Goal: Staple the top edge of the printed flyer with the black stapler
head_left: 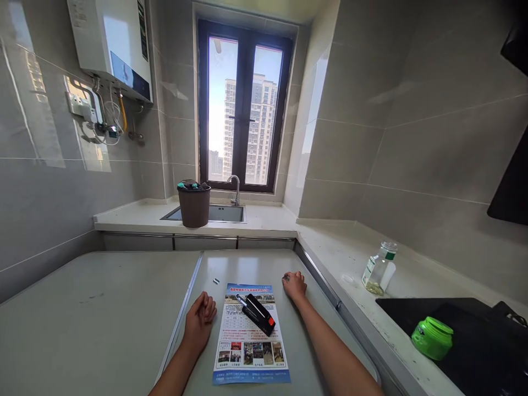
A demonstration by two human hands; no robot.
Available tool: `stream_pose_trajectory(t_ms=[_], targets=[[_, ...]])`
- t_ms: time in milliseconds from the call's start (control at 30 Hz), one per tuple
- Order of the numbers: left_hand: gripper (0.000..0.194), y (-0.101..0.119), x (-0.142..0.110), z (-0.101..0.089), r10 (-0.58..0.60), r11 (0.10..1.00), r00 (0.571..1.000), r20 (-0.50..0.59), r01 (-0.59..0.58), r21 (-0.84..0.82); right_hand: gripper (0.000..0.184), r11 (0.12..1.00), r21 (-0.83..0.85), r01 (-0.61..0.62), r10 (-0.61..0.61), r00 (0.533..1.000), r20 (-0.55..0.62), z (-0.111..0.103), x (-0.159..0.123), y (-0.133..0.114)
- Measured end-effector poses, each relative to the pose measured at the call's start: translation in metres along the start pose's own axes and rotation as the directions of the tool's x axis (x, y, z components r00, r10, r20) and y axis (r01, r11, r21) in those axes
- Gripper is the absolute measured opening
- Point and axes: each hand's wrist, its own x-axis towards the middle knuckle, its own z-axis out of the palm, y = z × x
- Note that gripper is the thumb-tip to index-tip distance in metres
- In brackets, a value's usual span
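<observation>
A black stapler (258,315) with a red end lies slantwise on a printed flyer (251,374), a silvery part sticking out of its far end. Left of the flyer, my left hand (201,318) rests on the table with fingers curled into a loose fist, and I see nothing in it. On the other side, beyond the flyer's top right corner, my right hand (295,286) pinches a small grey piece (286,278) at its fingertips, too small to make out fully. A short silvery strip of staples (215,281) lies near the flyer's top left corner.
The pale table (103,324) meets a white counter (325,236) on the right. On that counter stand a glass jar (378,268) and a green tub (432,338). A brown bin (194,206) stands by the sink (225,213) under the window.
</observation>
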Motion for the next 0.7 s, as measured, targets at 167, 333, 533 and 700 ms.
stream_pose_trajectory(t_ms=[167,333,533,700], targets=[[0.035,0.001,-0.002,0.001,-0.001,1.0,1.0,-0.006,0.001,0.008,0.039,0.992,-0.128,-0.018,0.027,0.997,0.071,0.014,0.006,0.009],[0.037,0.005,-0.002,0.006,0.012,1.0,1.0,-0.017,-0.011,0.027,0.03,0.972,-0.228,0.057,-0.043,0.997,0.067,0.017,-0.029,0.009],[0.039,-0.003,0.006,0.001,0.172,0.845,0.977,-0.123,-0.082,0.529,0.027,0.925,-0.303,0.23,-0.217,0.973,0.077,0.014,-0.08,0.011],[0.033,-0.001,0.044,-0.009,0.265,0.267,0.96,-0.094,0.021,0.963,0.024,0.912,-0.322,0.256,-0.246,0.967,0.071,0.01,-0.084,0.01]])
